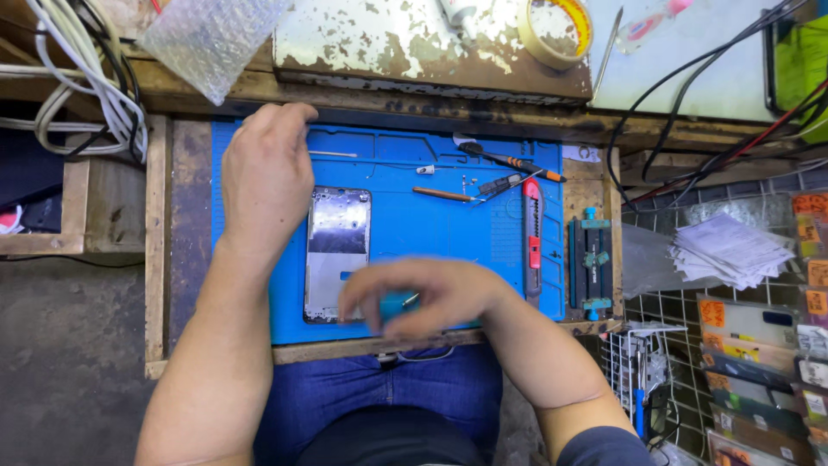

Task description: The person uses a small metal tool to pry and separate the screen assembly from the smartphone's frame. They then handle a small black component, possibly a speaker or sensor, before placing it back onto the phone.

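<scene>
Item: left hand [266, 177]. It is laid palm down at the far left of the blue work mat [405, 229], fingers together and curled at the tips over the mat's upper edge; nothing is seen clamped in it.

Item: right hand [423, 298]. Blurred. The fingers are drawn together around a small teal object [398, 304], of which only a sliver shows between them — its kind cannot be told. The hand is held over the near edge of the mat.

Item: phone frame [337, 253]. A stripped, silvery rectangular body, laid flat and lengthwise on the mat, just beside the left hand on its thumb side; its near end lies just under the fingertips of the right hand. Whether it is touched by either hand cannot be told.

Item: hand tools, beyond the right hand and well apart from it. An orange-handled screwdriver [511, 161], a second dark-handled driver [500, 183] and a thin brown-handled pick [444, 195] are set out near the mat's far edge, with a few small screws [468, 182] between them.

Item: red utility knife [533, 237]. Laid lengthwise along the mat's edge, on the outer side of the right hand.

Item: blue clamp fixture [591, 263]. Placed just past the knife, off the mat, on the wooden bench [158, 250].

Item: roll of masking tape [556, 30]. Found on the rusted shelf beyond the mat — far from both hands.

Item: bundle of white cables [86, 78]. Hung beyond the left hand, on its outer side.
</scene>
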